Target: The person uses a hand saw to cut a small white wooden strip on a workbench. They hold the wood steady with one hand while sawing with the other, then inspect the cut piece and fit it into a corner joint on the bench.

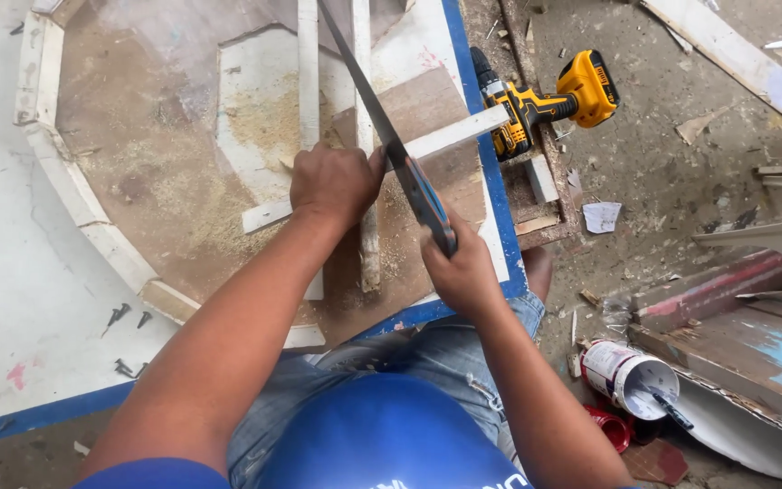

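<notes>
On the board: my slat (pixel 450 134) lies across the brown panel (pixel 147 172), slanting from low left up to the right, where its end juts just past the blue edge (pixel 491 172).
Slat: thin, light, pale wood; I judge it stiff along its length but springy where it overhangs, so it wants pinning close beside the cut.
Where to hold: flat on top, just left of the blade, not out at the free end.
Saw (pixel 382 127): long narrow blade, stiff enough but apt to flex sideways (best kept straight); it crosses the slat at a steep angle.
Left hand (pixel 332 181): fingers curled down, pressing the slat onto the panel, touching the wood right beside the blade.
Right hand (pixel 463 267): fist closed tight round the saw's blue handle, nothing spare between fingers.
Dust: sawdust lies thick on the panel, which could let the slat slip, I think.
Nearby: a yellow drill (pixel 545 100) lies on the ground past the blue edge; dark screws (pixel 124 317) sit on the white floor to my left; a tipped can (pixel 626 376) rests by my right knee.
</notes>
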